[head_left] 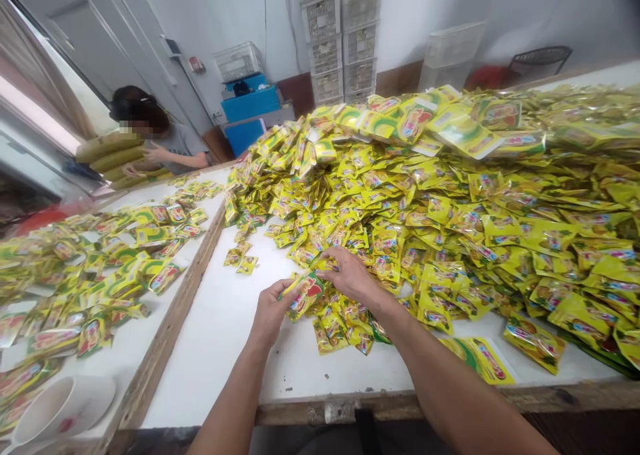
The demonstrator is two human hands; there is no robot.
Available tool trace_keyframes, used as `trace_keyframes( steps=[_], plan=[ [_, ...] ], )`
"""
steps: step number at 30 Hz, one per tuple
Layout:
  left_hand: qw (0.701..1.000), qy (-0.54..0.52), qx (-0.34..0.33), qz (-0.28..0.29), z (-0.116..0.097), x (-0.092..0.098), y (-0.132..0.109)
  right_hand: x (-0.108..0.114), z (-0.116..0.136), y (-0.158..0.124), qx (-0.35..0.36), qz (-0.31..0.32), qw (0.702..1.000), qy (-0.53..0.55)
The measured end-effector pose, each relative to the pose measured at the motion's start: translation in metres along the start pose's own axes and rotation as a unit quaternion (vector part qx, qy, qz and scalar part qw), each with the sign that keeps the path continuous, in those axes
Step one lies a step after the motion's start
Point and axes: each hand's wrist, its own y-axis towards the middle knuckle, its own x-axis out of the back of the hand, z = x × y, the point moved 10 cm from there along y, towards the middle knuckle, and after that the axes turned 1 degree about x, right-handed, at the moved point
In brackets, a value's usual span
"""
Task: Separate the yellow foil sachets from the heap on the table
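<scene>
Near the middle of the head view, my left hand (270, 312) pinches a yellow and green printed pouch (304, 296) with a red picture on it. My right hand (350, 276) is at the pouch's upper end, its fingers closed around something yellow, apparently a small sachet (326, 264); whether it is inside the pouch or just at its mouth I cannot tell. Small yellow sachets (333, 325) lie just below my hands. A large heap of the same sachets (430, 202) rises behind and to the right, with flat pouches (460, 132) along its top.
A wooden strip (173, 322) divides the white table (200, 362). Left of it lie several filled pouches (165, 275) and a white cup (67, 405). A flat pouch (483, 360) lies by the front edge. A co-worker (165, 142) sits at the far left; crates (325, 42) stand behind.
</scene>
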Motion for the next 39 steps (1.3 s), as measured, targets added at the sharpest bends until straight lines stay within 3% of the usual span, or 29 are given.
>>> trace_keyframes(
  steps=[4, 10, 14, 22, 29, 39],
  plan=[
    [1.000, -0.021, 0.016, -0.015, 0.006, 0.002, 0.003, -0.005, -0.001, -0.002, -0.014, 0.007, 1.000, 0.021],
    [0.995, -0.078, 0.030, -0.056, 0.004, 0.010, 0.004, -0.001, -0.001, 0.000, 0.004, -0.025, 0.983, 0.182],
    [0.991, -0.111, 0.052, -0.057, 0.003, 0.009, 0.002, -0.007, 0.005, -0.003, 0.002, 0.003, 0.985, 0.170],
    [0.990, -0.114, 0.069, -0.053, 0.003, 0.012, 0.000, -0.011, -0.003, 0.002, -0.045, 0.037, 0.951, 0.304],
    [0.991, -0.101, 0.065, -0.057, 0.003, 0.014, 0.000, -0.010, 0.000, -0.004, -0.026, 0.003, 0.981, 0.193],
    [0.991, -0.100, 0.069, -0.048, 0.003, 0.017, -0.001, -0.020, -0.009, -0.001, -0.079, 0.063, 0.944, 0.314]
  ],
)
